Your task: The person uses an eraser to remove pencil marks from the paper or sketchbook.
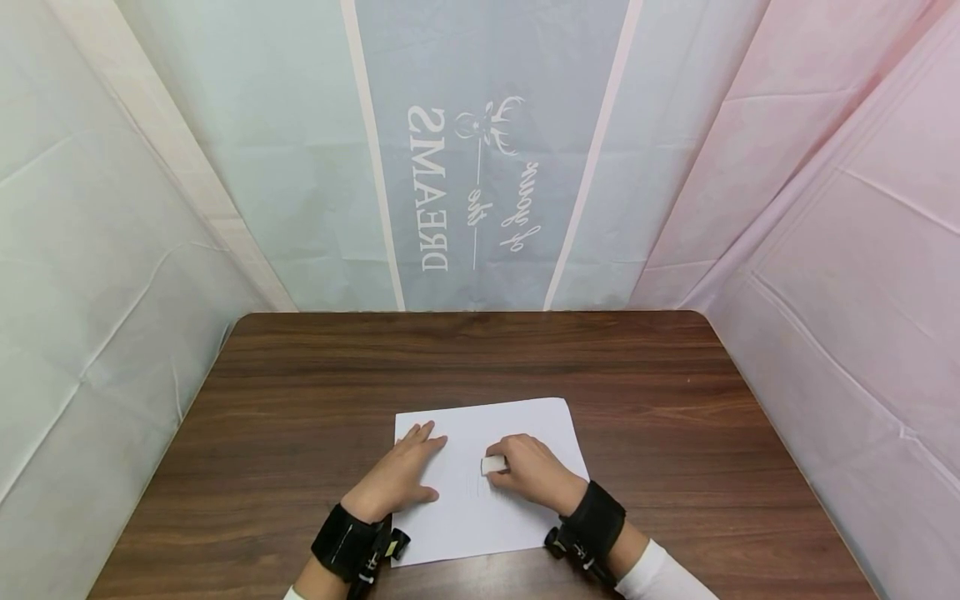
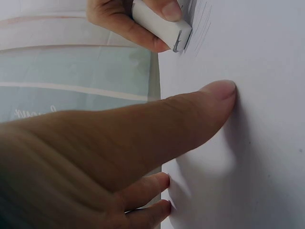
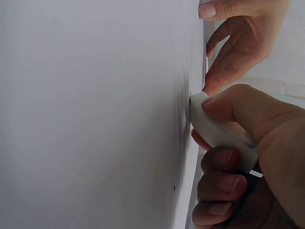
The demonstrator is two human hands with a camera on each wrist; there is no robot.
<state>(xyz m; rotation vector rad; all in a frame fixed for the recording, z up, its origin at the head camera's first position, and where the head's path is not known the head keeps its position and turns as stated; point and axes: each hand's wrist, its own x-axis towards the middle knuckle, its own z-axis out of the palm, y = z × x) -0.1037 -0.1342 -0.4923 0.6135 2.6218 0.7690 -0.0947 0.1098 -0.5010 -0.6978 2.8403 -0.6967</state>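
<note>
A white sheet of paper (image 1: 465, 533) lies on the table, with several thin pencil lines (image 1: 472, 482) near its middle. My right hand (image 1: 536, 473) pinches a white eraser (image 1: 493, 465) between thumb and fingers. In the right wrist view the eraser (image 3: 219, 131) has its end right at the paper, beside the grey marks. Dark smudging shows along that end in the left wrist view, on the eraser (image 2: 164, 26). My left hand (image 1: 401, 473) rests on the left part of the sheet, fingers spread and thumb pointing toward the lines.
The brown wooden table (image 1: 315, 375) extends around the paper on all sides. Behind it hangs a pale blue cloth (image 1: 495, 50) with mirrored lettering, and light cloths (image 1: 840, 275) flank both sides. Each wrist wears a black strap (image 1: 594, 518) with a small camera.
</note>
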